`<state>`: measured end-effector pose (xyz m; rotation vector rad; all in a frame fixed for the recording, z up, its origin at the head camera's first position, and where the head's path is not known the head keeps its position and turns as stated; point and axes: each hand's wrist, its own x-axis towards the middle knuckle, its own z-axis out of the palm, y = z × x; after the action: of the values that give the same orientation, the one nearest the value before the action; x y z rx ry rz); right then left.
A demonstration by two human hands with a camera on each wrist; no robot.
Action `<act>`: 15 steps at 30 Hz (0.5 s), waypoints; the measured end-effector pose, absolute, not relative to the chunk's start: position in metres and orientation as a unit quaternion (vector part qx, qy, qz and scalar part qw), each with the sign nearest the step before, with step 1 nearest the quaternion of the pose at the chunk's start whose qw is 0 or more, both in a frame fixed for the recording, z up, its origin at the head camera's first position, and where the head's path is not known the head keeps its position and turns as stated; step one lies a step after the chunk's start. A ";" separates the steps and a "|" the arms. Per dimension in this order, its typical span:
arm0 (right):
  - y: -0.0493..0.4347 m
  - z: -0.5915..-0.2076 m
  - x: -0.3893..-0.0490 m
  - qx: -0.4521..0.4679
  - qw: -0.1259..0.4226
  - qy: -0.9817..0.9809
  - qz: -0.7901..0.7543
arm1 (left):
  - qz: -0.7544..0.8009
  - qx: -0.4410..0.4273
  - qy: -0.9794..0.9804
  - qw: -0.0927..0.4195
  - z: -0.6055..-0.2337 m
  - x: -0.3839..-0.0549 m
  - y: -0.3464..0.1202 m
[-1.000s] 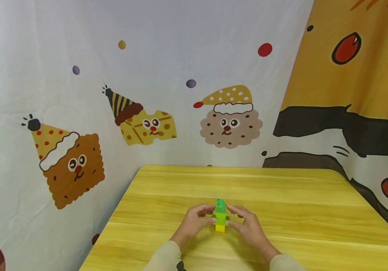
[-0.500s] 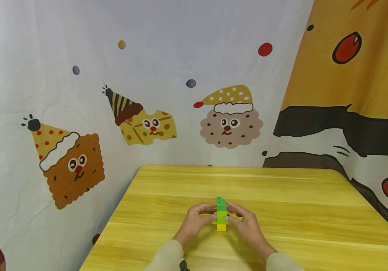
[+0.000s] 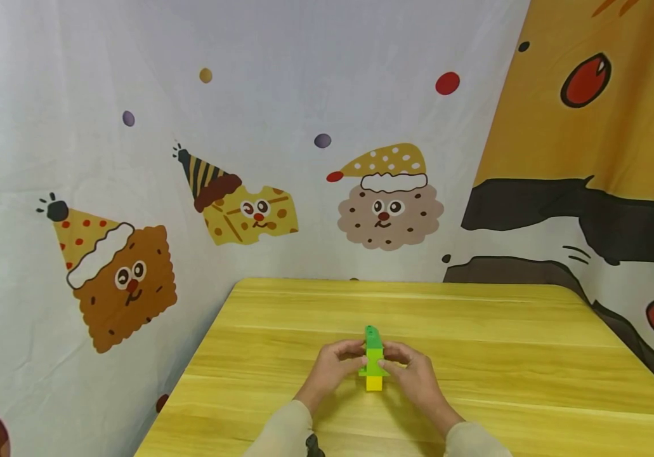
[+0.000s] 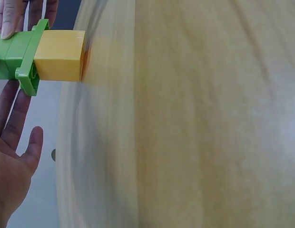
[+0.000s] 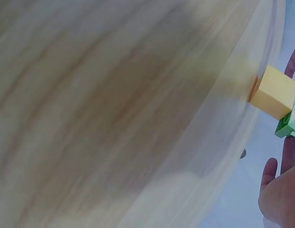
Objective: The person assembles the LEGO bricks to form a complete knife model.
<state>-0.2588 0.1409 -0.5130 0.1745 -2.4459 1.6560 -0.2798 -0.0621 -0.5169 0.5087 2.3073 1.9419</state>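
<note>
A tower of toy building bricks point(image 3: 375, 362) stands between both hands near the middle of the table. Its top is a dark green sloped brick point(image 3: 372, 337), its middle is light green, and a yellow brick point(image 3: 374, 383) forms the foot. A wider light green piece point(image 4: 33, 57) sits just above the yellow one. From the left, my left hand point(image 3: 331, 367) holds the tower with its thumb at the light green front. My right hand point(image 3: 415, 374) pinches the opposite side, thumb on the light green face. Whether the yellow foot touches the tabletop I cannot tell.
The wood-grain table point(image 3: 281, 311) reaches back to a pale cloth point(image 3: 281, 95) printed with cartoon food figures. More printed cloth point(image 3: 589, 139) hangs at the right. A small black object point(image 3: 314, 445) shows beside the left sleeve.
Both thumbs have shifted higher on the light green front. The tower's top has moved slightly up and to the right in view, and the dark green studs at its sides are no longer visible.
</note>
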 end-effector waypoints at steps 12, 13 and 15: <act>0.153 -0.516 -0.263 0.110 0.028 -0.844 0.525 | 0.625 0.168 0.762 0.037 -0.518 -0.285 -0.058; 0.154 -0.516 -0.263 0.113 0.026 -0.845 0.522 | 0.614 0.176 0.768 0.037 -0.518 -0.286 -0.059; 0.156 -0.516 -0.264 0.116 0.022 -0.848 0.516 | 0.595 0.191 0.780 0.046 -0.518 -0.286 -0.060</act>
<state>-0.2637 0.1557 -0.5164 0.3605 -2.6284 1.5989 -0.2865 -0.0600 -0.5175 0.5823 2.3804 1.8162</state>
